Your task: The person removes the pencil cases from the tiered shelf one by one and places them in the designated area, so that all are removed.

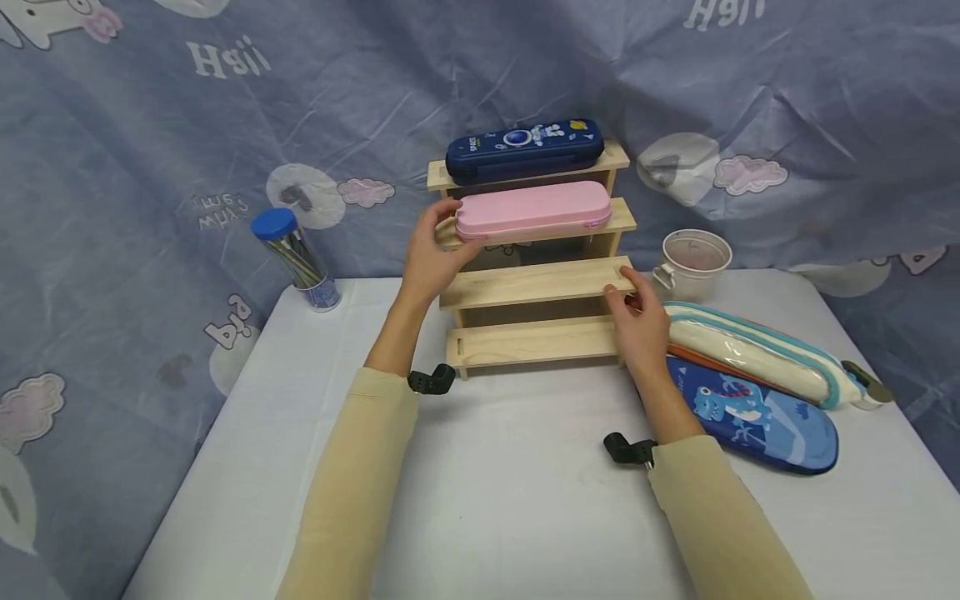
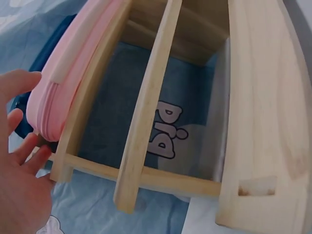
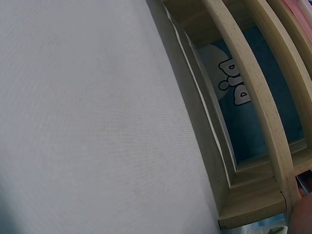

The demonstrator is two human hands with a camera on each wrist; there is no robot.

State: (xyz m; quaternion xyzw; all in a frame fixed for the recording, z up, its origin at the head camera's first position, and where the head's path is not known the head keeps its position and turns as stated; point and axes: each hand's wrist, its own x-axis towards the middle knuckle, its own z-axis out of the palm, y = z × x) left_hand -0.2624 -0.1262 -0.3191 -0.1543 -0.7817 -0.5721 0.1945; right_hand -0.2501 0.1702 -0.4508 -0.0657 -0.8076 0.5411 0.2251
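Note:
A stepped wooden rack (image 1: pixel 536 283) stands at the back of the table. On its second tier from the top lies a pink pencil case (image 1: pixel 534 208), also at the upper left in the left wrist view. My left hand (image 1: pixel 435 258) has thumb and fingers around the case's left end. With my right hand (image 1: pixel 639 325) I grip the right end of the rack's third board; only a sliver of that hand shows in the right wrist view. A dark blue space-print pencil case (image 1: pixel 525 152) rests on the top tier. The two lower boards bear nothing.
To the right lie a blue dinosaur pencil case (image 1: pixel 757 417) and a clear-sided case with teal trim (image 1: pixel 750 354), partly over something orange. A white cup (image 1: pixel 692 262) stands behind them. At the back left is a blue-lidded tube (image 1: pixel 296 258) of pencil-like sticks.

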